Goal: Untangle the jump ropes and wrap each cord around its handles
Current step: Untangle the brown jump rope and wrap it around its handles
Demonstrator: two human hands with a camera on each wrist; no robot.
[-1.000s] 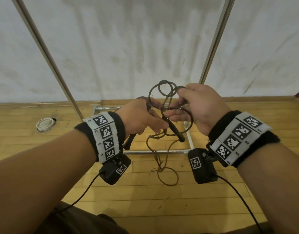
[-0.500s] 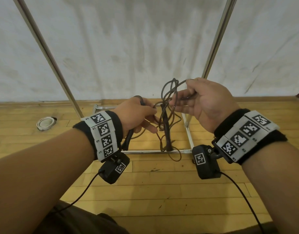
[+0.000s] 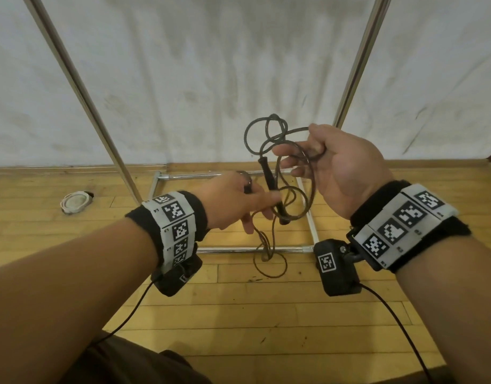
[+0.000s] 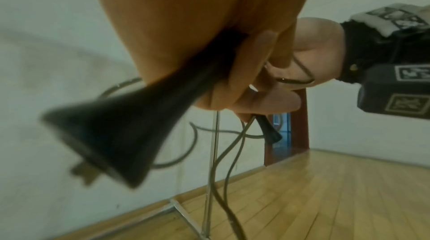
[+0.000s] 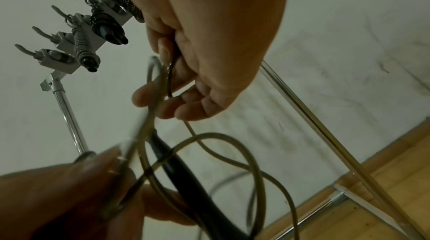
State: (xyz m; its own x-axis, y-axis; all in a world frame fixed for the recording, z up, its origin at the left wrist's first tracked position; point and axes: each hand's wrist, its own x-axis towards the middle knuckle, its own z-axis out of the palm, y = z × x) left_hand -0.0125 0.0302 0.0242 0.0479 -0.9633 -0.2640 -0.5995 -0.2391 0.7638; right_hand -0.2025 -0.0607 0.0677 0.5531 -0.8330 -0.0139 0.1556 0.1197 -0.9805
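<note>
No readable text or numbers.

My left hand point(image 4: 177, 28) hides most of its black handle point(image 4: 121, 133), blurred in the wrist view; I can't trace the cord point(image 3: 269, 253) tangle's crossings.

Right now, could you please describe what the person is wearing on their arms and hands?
Both forearms are bare, without sleeves. Each wrist carries a black fabric band overlaid with a white strip of square black-and-white markers. Under each wrist hangs a small black camera box bearing a similar marker, and a thin black cable trails from it. The hands wear no gloves.
</note>
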